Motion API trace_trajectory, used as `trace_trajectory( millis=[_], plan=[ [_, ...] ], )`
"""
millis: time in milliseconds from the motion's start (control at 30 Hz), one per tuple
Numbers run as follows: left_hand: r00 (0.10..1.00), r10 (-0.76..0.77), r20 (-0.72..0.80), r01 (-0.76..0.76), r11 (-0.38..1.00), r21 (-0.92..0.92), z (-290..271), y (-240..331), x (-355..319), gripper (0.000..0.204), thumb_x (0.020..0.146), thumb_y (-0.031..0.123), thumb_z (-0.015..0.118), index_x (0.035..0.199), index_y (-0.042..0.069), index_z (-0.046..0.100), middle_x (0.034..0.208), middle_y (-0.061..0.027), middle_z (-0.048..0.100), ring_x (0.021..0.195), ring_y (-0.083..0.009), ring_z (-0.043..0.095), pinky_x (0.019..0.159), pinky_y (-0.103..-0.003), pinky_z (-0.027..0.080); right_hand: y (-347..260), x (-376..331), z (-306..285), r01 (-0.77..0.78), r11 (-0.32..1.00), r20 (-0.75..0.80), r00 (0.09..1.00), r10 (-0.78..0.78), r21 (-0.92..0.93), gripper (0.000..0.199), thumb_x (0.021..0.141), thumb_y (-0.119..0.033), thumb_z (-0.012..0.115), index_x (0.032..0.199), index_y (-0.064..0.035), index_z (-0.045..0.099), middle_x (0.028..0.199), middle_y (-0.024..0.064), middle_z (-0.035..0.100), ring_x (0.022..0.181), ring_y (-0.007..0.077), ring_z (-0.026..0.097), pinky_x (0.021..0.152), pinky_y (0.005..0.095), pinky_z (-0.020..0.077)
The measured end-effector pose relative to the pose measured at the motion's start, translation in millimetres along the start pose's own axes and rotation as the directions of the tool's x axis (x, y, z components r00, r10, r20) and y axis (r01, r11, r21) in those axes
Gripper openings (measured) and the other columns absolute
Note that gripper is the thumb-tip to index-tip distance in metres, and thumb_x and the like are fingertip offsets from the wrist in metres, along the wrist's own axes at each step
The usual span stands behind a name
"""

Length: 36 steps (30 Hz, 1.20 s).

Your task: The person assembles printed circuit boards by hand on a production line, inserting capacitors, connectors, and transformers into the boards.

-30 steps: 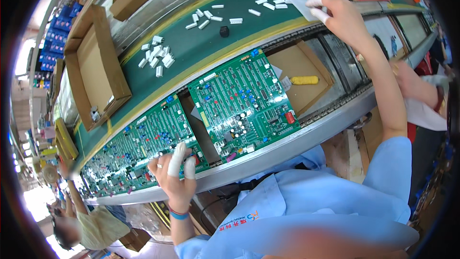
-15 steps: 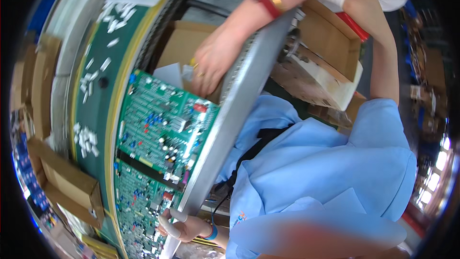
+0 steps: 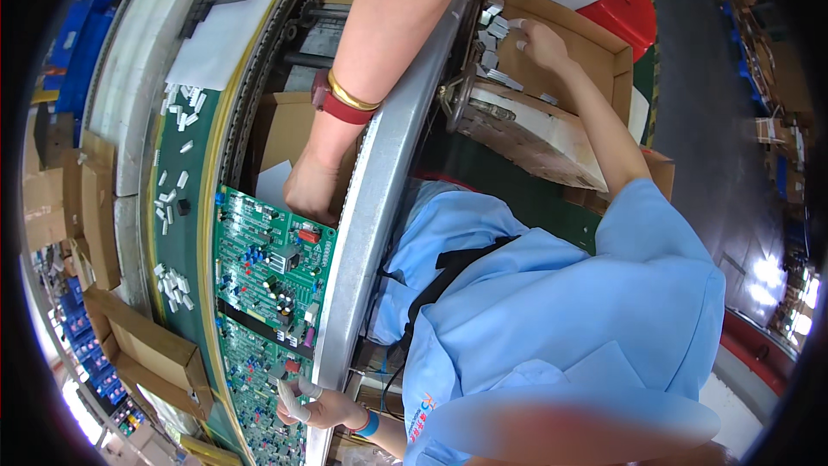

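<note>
My left hand (image 3: 312, 406), with white finger covers and a blue wristband, hovers over the near green circuit board (image 3: 250, 371). Its thumb and fingers are bent but apart, with nothing visible between them. My right hand (image 3: 545, 45), also with white-covered fingertips, reaches into a cardboard box (image 3: 595, 60) at the upper right. Its open fingertips are beside small white parts (image 3: 492, 39). A second circuit board (image 3: 272, 263), fitted with blue, black and red components, lies farther along the line. Another person's hand (image 3: 312, 188) bends down at its far edge; those fingertips are hidden.
A metal rail (image 3: 371, 181) separates me from the conveyor. Beyond the boards, a green strip (image 3: 185, 233) carries scattered white parts. An open carton (image 3: 151, 349) stands at the left. The other person's forearm (image 3: 388, 26), with a red watch, crosses the rail. A red stool (image 3: 621, 22) stands behind the box.
My right hand has moved from beside the other person's wrist down and left into the box. My left hand stays over the near board. The view has shifted, and white parts now show in the box.
</note>
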<state>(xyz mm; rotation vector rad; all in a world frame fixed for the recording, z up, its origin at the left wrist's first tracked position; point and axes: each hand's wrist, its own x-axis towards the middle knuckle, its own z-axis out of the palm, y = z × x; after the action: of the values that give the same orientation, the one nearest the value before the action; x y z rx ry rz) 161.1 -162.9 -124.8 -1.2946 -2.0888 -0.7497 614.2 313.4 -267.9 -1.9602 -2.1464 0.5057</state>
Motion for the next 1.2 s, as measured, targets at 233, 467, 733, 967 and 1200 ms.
trace_trajectory(
  millis=[233, 467, 733, 967, 1200],
  plan=[
    [0.999, 0.024, -0.032, -0.021, 0.996, 0.09, -12.8, 29.9, 8.5, 0.034, 0.091, 0.026, 0.068, 0.116, 0.004, 0.06, 0.077, -0.0032, 0.057, 0.078, -0.0202, 0.051, 0.094, -0.041, 0.033, 17.5, 43.3, 57.1, 0.284, 0.883, -0.113, 0.931, -0.347, -0.374, 0.031, 0.077, -0.008, 0.058, 0.107, -0.0047, 0.061, 0.119, 0.0176, 0.056, 0.116, 0.0346, 0.054, 0.094, 0.0445, 0.0479],
    [0.995, -0.051, 0.082, 0.044, 0.995, 0.087, -10.6, 33.0, 11.3, 0.027, 0.085, 0.02, 0.07, 0.106, 0.005, 0.063, 0.086, -0.0053, 0.062, 0.078, -0.0213, 0.055, 0.089, -0.041, 0.031, 27.5, 19.6, 26.1, 0.048, 0.976, 0.091, 0.995, -0.029, -0.213, 0.034, 0.084, -0.023, 0.066, 0.112, -0.0051, 0.059, 0.119, 0.018, 0.062, 0.107, 0.0352, 0.061, 0.088, 0.0443, 0.0486],
    [0.992, 0.068, 0.108, -0.07, 0.997, 0.02, 0.8, 57.6, 47.7, 0.022, 0.08, 0.014, 0.072, 0.101, 0.012, 0.067, 0.088, -0.0033, 0.065, 0.077, -0.0198, 0.056, 0.081, -0.037, 0.03, 86.4, 42.4, 54.1, 0.066, 0.997, 0.016, 0.998, -0.065, -0.033, 0.034, 0.083, -0.013, 0.062, 0.114, -0.0023, 0.056, 0.102, 0.0192, 0.069, 0.098, 0.0339, 0.067, 0.084, 0.0401, 0.0504],
    [0.957, 0.051, 0.285, -0.044, 0.999, -0.032, 39.3, 84.6, 104.9, 0.032, 0.075, 0.012, 0.077, 0.106, 0.013, 0.068, 0.105, -0.0017, 0.067, 0.092, -0.0199, 0.06, 0.088, -0.036, 0.029, 80.6, 24.1, 32.8, 0.079, 0.996, -0.018, 0.997, -0.08, -0.03, 0.044, 0.083, -0.014, 0.059, 0.126, -0.0065, 0.055, 0.104, 0.0189, 0.069, 0.1, 0.0366, 0.065, 0.085, 0.0437, 0.0504],
    [0.905, 0.101, 0.414, -0.095, 0.995, -0.033, 73.0, 102.4, 122.4, 0.03, 0.079, 0.01, 0.072, 0.109, 0.011, 0.068, 0.105, -0.0031, 0.066, 0.098, -0.0217, 0.06, 0.092, -0.038, 0.031, 104.0, 12.0, 33.6, 0.06, 0.99, 0.052, 0.997, -0.054, -0.127, 0.045, 0.081, -0.011, 0.062, 0.125, -0.0102, 0.058, 0.107, 0.0188, 0.068, 0.101, 0.0352, 0.065, 0.085, 0.0438, 0.0506]
  ],
)
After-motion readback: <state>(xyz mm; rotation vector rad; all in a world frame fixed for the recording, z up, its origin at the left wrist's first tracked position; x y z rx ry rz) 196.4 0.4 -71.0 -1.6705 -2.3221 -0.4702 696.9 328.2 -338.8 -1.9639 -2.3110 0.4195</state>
